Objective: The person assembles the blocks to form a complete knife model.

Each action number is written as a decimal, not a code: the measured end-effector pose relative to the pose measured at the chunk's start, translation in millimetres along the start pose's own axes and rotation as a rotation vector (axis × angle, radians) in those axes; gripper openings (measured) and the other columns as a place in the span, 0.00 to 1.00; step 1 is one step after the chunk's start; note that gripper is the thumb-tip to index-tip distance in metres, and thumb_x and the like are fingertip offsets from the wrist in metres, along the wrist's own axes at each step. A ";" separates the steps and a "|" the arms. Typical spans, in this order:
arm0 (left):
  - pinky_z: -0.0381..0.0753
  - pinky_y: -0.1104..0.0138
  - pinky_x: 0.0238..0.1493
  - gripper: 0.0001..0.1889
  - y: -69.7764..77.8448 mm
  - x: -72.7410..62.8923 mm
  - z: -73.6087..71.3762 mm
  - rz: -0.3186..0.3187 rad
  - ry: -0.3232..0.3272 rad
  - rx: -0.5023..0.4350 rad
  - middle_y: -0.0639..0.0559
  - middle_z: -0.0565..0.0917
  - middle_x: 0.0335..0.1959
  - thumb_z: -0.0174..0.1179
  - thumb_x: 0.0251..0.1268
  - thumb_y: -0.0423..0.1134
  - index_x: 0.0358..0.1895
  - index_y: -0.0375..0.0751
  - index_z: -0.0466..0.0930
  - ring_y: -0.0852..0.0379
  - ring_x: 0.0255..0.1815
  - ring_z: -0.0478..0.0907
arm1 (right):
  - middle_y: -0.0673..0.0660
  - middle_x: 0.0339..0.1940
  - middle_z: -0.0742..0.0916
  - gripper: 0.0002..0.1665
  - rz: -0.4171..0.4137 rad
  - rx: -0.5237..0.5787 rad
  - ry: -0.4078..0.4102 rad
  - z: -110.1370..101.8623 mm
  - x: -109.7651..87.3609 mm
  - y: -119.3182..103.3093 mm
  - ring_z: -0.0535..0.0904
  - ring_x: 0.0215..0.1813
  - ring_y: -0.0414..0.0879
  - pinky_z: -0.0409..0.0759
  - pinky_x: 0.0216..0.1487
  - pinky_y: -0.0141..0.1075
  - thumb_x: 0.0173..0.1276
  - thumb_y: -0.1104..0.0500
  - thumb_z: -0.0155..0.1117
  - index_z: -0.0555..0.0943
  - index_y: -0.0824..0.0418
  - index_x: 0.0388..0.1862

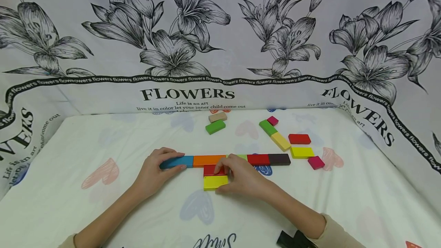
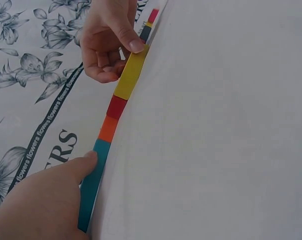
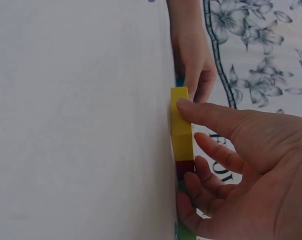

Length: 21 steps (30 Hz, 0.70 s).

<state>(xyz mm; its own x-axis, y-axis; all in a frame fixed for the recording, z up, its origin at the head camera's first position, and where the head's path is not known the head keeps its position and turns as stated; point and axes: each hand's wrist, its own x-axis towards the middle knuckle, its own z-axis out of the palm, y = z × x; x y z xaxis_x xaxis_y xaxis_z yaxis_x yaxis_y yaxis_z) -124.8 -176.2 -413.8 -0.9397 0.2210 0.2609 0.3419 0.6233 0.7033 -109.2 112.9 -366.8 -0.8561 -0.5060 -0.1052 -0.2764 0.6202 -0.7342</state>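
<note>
Yellow block [image 1: 213,183], probably light and stiff, short ends likely best to grip, lay on the table [image 1: 144,221], well in from its far edge, against the red block [image 1: 208,170]; the right hand [image 1: 241,177] pinched across both, the left hand [image 1: 155,171] the blue block [image 1: 180,161]

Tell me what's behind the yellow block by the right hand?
Behind the yellow block is a red block, then an orange block. The right hand covers part of the red block, so that part can't be seen from above.
</note>
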 end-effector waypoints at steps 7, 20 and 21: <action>0.78 0.59 0.53 0.16 -0.2 0.1 0.0 -0.003 -0.002 -0.001 0.52 0.86 0.52 0.76 0.65 0.42 0.55 0.49 0.91 0.49 0.56 0.77 | 0.50 0.40 0.79 0.18 -0.002 0.018 -0.006 0.1 -0.2 0.4 0.75 0.46 0.45 0.77 0.40 0.30 0.59 0.59 0.85 0.85 0.53 0.44; 0.79 0.59 0.53 0.16 -0.1 -0.1 0.4 0.002 0.003 0.003 0.51 0.86 0.52 0.77 0.64 0.42 0.55 0.49 0.91 0.48 0.57 0.77 | 0.50 0.39 0.79 0.17 0.005 0.014 -0.004 1.2 0.6 0.5 0.75 0.47 0.45 0.77 0.40 0.30 0.59 0.59 0.85 0.85 0.52 0.44; 0.79 0.59 0.53 0.16 -0.3 -0.1 0.6 0.005 0.005 0.004 0.51 0.86 0.52 0.77 0.64 0.41 0.55 0.49 0.92 0.49 0.56 0.77 | 0.50 0.39 0.79 0.17 0.004 0.014 -0.004 1.2 0.6 0.6 0.75 0.47 0.45 0.77 0.40 0.30 0.59 0.59 0.85 0.85 0.52 0.44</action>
<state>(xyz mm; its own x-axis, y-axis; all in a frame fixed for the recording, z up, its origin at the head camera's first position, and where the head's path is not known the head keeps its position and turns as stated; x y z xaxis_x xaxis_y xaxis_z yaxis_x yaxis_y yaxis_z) -124.9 -176.0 -414.4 -0.9381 0.2202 0.2673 0.3461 0.6255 0.6992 -109.4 112.2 -368.1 -0.8557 -0.5055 -0.1108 -0.2667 0.6142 -0.7427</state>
